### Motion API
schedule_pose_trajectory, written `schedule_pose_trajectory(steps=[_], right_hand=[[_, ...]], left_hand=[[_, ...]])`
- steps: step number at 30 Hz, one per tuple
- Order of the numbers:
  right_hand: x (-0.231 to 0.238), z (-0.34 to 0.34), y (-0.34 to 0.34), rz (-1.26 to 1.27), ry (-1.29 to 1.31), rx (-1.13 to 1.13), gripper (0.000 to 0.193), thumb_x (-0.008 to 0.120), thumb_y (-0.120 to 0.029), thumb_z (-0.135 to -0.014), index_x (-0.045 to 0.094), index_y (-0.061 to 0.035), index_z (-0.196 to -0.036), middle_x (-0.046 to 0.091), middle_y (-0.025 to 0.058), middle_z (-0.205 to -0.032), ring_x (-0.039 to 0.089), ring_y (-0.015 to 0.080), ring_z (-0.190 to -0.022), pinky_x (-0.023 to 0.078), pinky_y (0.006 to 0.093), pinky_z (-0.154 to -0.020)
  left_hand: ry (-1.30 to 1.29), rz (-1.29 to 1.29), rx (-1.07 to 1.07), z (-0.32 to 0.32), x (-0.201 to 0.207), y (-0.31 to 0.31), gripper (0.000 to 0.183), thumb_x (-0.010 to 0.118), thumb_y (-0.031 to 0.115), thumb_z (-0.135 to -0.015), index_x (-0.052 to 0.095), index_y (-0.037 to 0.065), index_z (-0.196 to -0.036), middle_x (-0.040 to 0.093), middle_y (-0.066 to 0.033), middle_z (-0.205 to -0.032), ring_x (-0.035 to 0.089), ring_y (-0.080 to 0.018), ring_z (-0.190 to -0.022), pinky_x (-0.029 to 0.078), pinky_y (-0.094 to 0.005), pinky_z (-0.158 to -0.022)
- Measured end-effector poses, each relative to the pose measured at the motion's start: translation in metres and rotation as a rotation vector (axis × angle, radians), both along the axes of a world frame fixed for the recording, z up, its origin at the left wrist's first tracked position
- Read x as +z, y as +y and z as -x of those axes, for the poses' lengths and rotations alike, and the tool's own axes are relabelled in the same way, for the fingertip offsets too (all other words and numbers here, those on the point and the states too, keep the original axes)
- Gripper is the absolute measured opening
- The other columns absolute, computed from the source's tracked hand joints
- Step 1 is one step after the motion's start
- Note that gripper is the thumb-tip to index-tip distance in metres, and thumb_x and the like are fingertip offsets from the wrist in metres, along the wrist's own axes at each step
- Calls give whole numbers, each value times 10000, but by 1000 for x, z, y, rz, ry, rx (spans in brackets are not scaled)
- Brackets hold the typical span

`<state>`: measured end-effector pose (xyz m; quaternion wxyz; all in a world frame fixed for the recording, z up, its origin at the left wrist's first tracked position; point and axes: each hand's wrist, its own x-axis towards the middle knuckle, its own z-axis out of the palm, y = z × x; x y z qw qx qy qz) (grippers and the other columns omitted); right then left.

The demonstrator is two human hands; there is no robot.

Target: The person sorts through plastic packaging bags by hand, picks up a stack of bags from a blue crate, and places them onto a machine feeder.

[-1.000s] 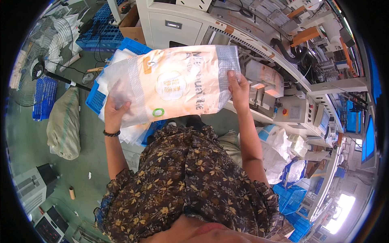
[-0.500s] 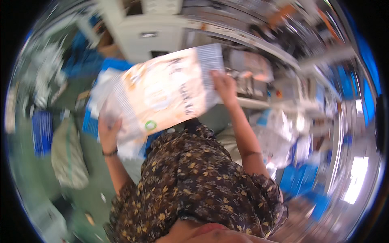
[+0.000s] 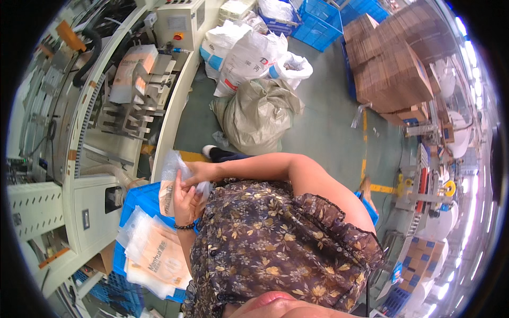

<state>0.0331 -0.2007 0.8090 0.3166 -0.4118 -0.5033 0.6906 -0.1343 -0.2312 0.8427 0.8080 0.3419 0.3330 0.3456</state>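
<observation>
A printed plastic bag (image 3: pixel 167 197), pale orange with clear ends, is bunched up in front of me on the left, close to my body. My right hand (image 3: pixel 201 174) reaches across my chest and pinches the bag near its clear upper end. Wearing a dark beaded bracelet, my left hand (image 3: pixel 185 204) grips it from below, with the fingers pointing up along the film. Part of the bag is covered by both hands. Just below lies a stack of similar bags (image 3: pixel 154 259) on a blue crate (image 3: pixel 124 217).
At left runs a light-coloured machine (image 3: pixel 90 212) with another printed bag (image 3: pixel 130 74) on its metal rack. Ahead stand a large beige sack (image 3: pixel 260 114) and several white sacks (image 3: pixel 249 58). Stacked cardboard (image 3: pixel 392 79) and a blue bin (image 3: pixel 318 24) are farther off.
The view has swung to the right. The bag was stretched out flat between both hands; now it is drawn in near my body, with the hands close together.
</observation>
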Motion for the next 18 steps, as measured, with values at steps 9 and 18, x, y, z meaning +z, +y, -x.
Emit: schedule_pose_trajectory(steps=[9, 18], right_hand=[[-11, -26, 38, 149, 443, -332, 338, 683, -92, -828, 611, -65, -1157, 646, 27, -1030, 594, 125, -953, 482, 306, -844], [-31, -41, 23, -318, -313, -228, 527, 706, -233, -759, 523, -37, -1213, 582, 222, -1145, 549, 370, -1066, 424, 419, -929]], left_hand=[[440, -33, 357, 52, 2, 28, 669, 598, 292, -926, 236, 112, -1458, 508, -174, -1261, 581, -249, -1049, 535, -285, -728], [266, 26, 127, -48, -63, 44, 520, 581, -88, -769, 461, 25, -1262, 554, -72, -1172, 557, -168, -1037, 484, -285, -829]])
